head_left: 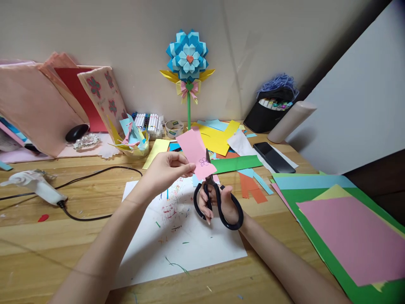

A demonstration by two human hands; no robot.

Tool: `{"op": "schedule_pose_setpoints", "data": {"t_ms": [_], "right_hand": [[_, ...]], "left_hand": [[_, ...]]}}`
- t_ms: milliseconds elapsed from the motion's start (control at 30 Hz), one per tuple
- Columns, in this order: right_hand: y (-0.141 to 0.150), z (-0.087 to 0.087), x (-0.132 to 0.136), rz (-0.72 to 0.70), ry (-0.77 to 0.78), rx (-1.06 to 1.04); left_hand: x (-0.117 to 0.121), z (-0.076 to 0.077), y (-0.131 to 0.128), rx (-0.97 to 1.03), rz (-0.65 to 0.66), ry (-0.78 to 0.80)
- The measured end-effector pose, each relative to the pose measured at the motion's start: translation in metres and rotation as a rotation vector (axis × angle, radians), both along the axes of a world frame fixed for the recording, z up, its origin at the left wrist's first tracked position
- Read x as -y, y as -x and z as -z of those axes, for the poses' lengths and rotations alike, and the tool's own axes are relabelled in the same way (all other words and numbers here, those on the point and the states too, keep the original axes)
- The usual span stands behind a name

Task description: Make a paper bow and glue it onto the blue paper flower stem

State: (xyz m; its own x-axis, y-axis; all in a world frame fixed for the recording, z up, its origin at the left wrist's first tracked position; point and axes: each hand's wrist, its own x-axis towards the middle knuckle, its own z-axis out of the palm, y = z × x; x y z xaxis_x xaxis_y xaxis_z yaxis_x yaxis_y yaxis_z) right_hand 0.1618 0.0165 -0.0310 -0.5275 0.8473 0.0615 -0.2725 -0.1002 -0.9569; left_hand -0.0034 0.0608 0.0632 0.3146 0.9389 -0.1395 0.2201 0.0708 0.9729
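A piece of pink paper (192,147) with a small purple flower drawn near its lower end is pinched in my left hand (169,169), between thumb and fingers. My right hand (221,202) has its fingers through the black handles of a pair of scissors (232,226). The blades point up and away from me and lie at the paper's right edge, by the drawn flower. How much of the blades is behind the paper I cannot tell. Below both hands lies a white sheet (152,253) with coloured marks and tiny paper scraps.
Yellow paper (218,141), a green strip (237,163) and orange scraps (251,185) lie beyond my hands. A glue gun (41,188) with a cord is at left. Coloured sheets (354,240) and a phone (274,157) are at right. A blue paper flower (188,55) stands behind.
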Motion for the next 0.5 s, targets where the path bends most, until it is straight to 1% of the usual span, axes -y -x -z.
{"op": "schedule_pose_setpoints", "data": {"t_ms": [133,267,500], "right_hand": [[-0.0005,0.0015,-0.0006,-0.002,0.002,-0.003],[0.0,0.0034,0.0006,0.033,0.019,-0.018],[0.0015,0.0007,0.0025,0.077,0.02,-0.006]], "left_hand": [[0.0009,-0.0015,-0.0003,-0.008,0.008,0.007],[0.0014,-0.0032,-0.001,-0.006,0.02,0.01],[0.0019,-0.0067,-0.003,0.027,0.017,0.047]]}}
